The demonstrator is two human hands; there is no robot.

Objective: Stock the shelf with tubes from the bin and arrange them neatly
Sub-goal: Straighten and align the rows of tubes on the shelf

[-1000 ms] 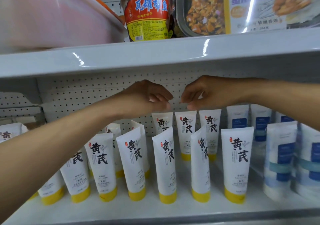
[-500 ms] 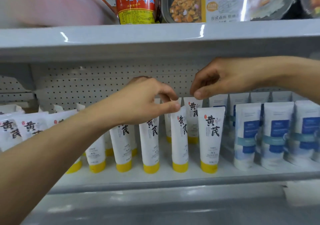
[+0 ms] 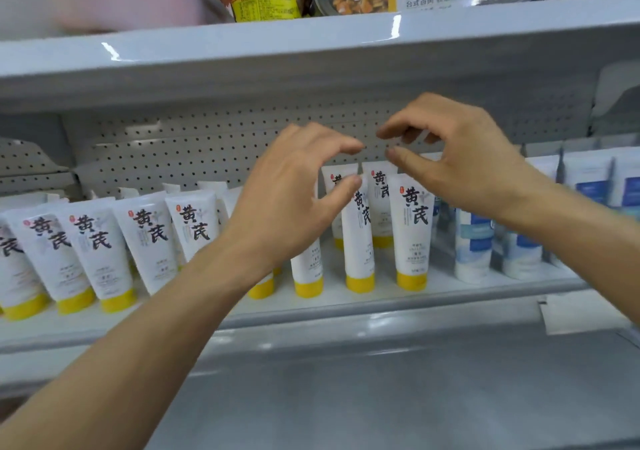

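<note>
Head view | white yellow-capped tubes (image 3: 414, 231) stood cap-down in rows on shelf (image 3: 433, 292), frame centre and left | left hand (image 3: 294, 200) and right hand (image 3: 460, 162) hovered over centre tubes, fingers loosely curved, gripping nothing | blue-labelled tubes (image 3: 474, 241) at right

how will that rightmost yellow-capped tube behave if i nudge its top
Likely tippy: the yellow-capped tube stands on its narrow cap, wider at the top, so a high push may topple it onto neighbouring tubes. The flat crimped top suggests a soft, squeezable body, probably fairly light.
</note>
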